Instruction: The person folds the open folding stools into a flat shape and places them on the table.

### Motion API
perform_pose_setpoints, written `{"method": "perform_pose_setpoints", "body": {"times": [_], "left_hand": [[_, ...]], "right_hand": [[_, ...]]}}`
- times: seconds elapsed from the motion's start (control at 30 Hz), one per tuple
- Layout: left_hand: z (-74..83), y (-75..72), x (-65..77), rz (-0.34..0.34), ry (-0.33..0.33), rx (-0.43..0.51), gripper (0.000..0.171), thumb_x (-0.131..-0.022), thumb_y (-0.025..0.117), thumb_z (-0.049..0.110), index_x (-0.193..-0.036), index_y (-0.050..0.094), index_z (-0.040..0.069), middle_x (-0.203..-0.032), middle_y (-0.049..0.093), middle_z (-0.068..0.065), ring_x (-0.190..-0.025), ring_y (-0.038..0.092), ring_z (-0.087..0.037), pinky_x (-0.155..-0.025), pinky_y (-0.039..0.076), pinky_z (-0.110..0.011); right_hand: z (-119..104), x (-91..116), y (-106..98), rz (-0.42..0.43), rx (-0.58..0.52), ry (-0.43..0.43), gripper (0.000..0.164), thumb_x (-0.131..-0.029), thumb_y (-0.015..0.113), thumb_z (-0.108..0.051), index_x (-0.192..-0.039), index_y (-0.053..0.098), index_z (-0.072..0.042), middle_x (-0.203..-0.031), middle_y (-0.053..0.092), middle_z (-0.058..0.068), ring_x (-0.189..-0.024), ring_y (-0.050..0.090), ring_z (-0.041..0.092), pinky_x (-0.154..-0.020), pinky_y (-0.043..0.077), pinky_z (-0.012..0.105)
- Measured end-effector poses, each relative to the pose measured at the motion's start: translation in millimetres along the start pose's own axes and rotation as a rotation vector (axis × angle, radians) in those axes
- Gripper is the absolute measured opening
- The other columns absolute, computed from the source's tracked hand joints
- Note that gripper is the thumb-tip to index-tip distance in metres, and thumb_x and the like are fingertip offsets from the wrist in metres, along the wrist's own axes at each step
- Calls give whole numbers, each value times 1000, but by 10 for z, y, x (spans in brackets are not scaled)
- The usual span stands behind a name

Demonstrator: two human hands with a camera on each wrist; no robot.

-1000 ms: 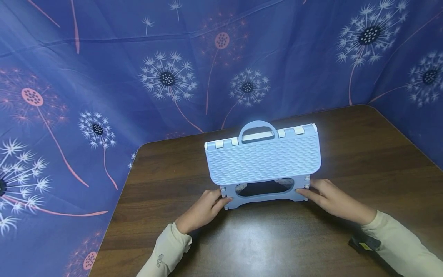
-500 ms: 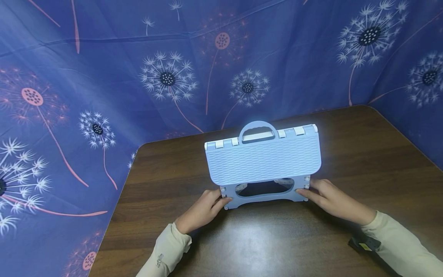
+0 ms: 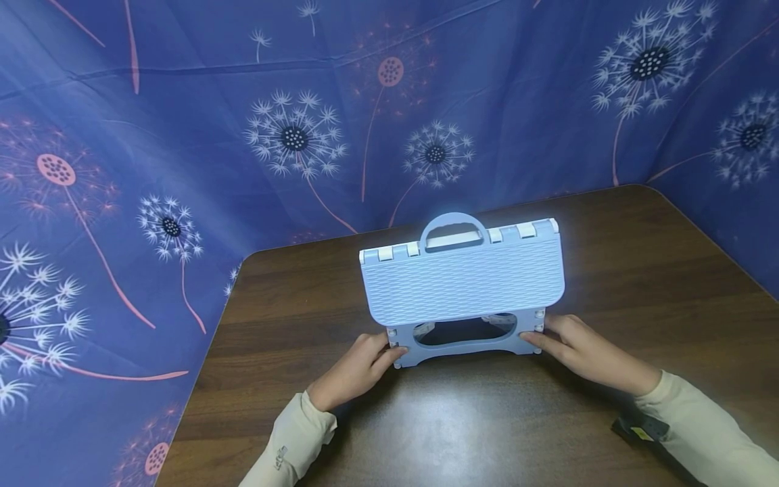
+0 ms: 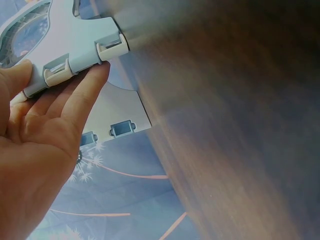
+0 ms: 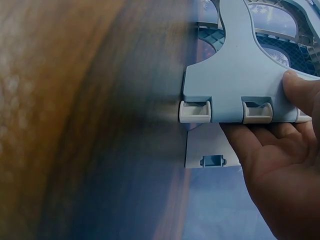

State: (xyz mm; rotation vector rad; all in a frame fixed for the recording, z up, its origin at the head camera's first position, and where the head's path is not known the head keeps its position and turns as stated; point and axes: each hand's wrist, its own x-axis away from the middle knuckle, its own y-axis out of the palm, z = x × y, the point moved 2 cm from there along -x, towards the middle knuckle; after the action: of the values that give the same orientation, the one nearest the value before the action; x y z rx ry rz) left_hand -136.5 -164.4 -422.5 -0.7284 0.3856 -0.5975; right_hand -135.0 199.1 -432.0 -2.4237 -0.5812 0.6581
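Observation:
A light blue and white folding stool (image 3: 464, 281) stands on the wooden table, its ridged top sloping down on the near side and a loop handle (image 3: 453, 216) sticking up at the top ridge. My left hand (image 3: 364, 365) grips the left edge of the near leg panel (image 4: 75, 35), thumb on the front face and fingers behind. At the right edge, my right hand (image 3: 578, 348) holds the same panel (image 5: 240, 65) with the thumb in front and fingers curled behind. Both wrist views show white hinge clips along the panel edges and a second leg panel (image 5: 207, 145) behind.
The dark wooden table (image 3: 292, 325) spreads around the stool. Behind it and on both sides hangs a blue cloth (image 3: 213, 115) printed with dandelions. A small black device (image 3: 642, 429) sits under the right sleeve (image 3: 700, 419).

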Motion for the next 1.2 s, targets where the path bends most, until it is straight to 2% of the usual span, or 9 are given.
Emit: {"method": "perform_pose_setpoints", "body": {"times": [0.2,0.53,0.77,1.2], "left_hand": [[-4,-4,3,-1,-7,4,22,-106,51,26,-118,62,12,-64,35,13,-53,29,1,-51,31,-18],[-7,-2,-3,-1,-7,-1,18,-106,51,27,-111,62,13,-64,35,13,-54,29,2,-52,31,-18],[-15,-1,-1,0,-8,-6,21,-106,51,28,-116,61,13,-64,35,13,-54,29,1,-51,31,-18],[-9,2,-7,-5,1,2,17,-106,50,28,-105,59,14,-63,35,12,-52,29,2,-51,31,-18]], "right_hand": [[3,-5,-1,1,2,-5,27,-96,61,3,-123,59,3,-72,44,-16,-58,43,-1,-50,41,21],[7,-10,-10,-6,2,3,20,-97,61,2,-117,62,-2,-70,45,-15,-58,43,-1,-49,41,21],[-8,-10,-12,-11,0,-3,21,-97,60,2,-118,61,-1,-71,46,-14,-59,44,-1,-50,42,21],[-4,-2,-12,-17,-14,23,26,-98,60,1,-124,60,1,-71,46,-14,-58,44,0,-50,42,22]]}}
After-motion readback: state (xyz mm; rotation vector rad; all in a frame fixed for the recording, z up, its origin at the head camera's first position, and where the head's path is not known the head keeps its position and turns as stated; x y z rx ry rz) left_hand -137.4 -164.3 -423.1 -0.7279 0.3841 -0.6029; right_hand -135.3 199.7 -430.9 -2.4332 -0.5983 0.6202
